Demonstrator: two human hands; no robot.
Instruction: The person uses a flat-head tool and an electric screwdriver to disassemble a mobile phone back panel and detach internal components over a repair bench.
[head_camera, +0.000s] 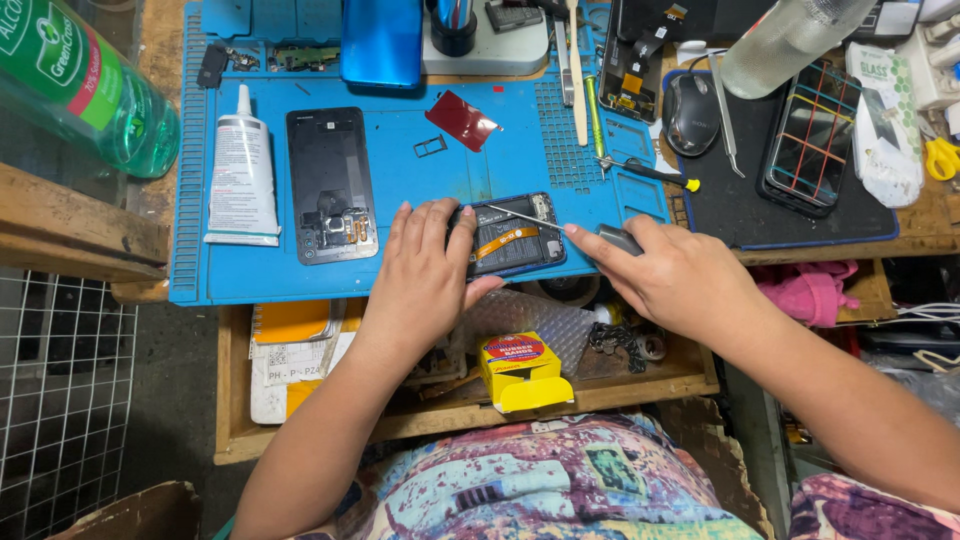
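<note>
Left hand lies palm down with fingers spread, while right hand pinches, forefinger extended.

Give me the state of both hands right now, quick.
Left hand: fingers spread, pressing down on the opened phone on the blue mat.
Right hand: closed on a thin metal tool, tip over the phone's inside.
</note>
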